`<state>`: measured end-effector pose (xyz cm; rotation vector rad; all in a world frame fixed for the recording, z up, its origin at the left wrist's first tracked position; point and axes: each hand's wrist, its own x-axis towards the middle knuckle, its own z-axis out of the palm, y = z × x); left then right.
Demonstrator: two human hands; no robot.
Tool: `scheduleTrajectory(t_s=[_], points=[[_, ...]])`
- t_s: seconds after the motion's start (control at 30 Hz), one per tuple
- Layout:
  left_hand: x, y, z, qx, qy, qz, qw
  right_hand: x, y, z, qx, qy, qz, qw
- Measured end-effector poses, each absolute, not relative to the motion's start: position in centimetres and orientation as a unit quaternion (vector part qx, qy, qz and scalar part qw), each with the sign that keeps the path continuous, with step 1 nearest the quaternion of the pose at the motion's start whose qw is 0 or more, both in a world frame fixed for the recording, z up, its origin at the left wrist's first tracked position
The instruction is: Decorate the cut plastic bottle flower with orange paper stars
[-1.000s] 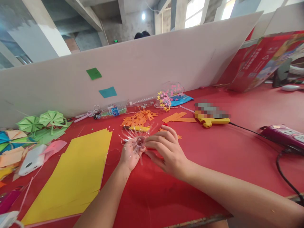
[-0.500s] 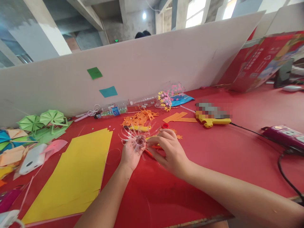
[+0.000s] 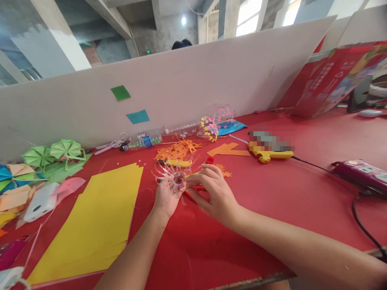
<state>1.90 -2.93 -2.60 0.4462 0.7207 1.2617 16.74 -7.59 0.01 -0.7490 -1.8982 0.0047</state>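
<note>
Centrally: clear plastic piece (image 3: 178, 180), splayed into strips, above red table (image 3: 229, 257) | left hand (image 3: 166, 199): half-curled around it, holding | right hand (image 3: 218, 197): fingers bent, thumb near fingertips, at its right edge, pinch not discernible | just beyond: yellow cutter (image 3: 182, 163), then orange cut-outs (image 3: 172, 151) | leftward: yellow sheets (image 3: 99, 217) | rightward: yellow-handled tool (image 3: 276, 154), partly blurred

Clear plastic piece (image 3: 178, 179), one: colourless, glossy, see-through. Form: a small round ring-like centre with many narrow strips cut free and splayed outward, several curling at the tips. Pose: ring facing up and back towards the wearer. Location: held in the left grip (image 3: 167, 196), strips fanning beyond and to either side of it; ring just beside the right grip's (image 3: 216, 194) fingertips, contact there unclear.
</note>
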Motion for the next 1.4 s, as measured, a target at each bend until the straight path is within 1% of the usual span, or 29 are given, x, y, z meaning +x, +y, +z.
scheduleTrajectory(t_s=[0.13,0.5,0.8,1.4], points=[[1.88,-2.93,-2.56,0.205,0.322,0.571,0.727,16.73,-7.50,-0.20,-0.312,-0.783,0.019,0.538],[1.88,-2.83,-2.64,0.201,0.338,0.566,0.724,16.77,-7.60,-0.15,-0.316,-0.802,0.012,0.507],[1.92,-2.95,-2.50,0.197,0.343,0.569,0.721,16.66,-7.60,-0.21,-0.298,-0.801,0.013,0.519],[2.01,-3.20,-1.88,0.198,0.341,0.563,0.727,17.08,-7.46,0.42,-0.291,-0.799,-0.035,0.526]])
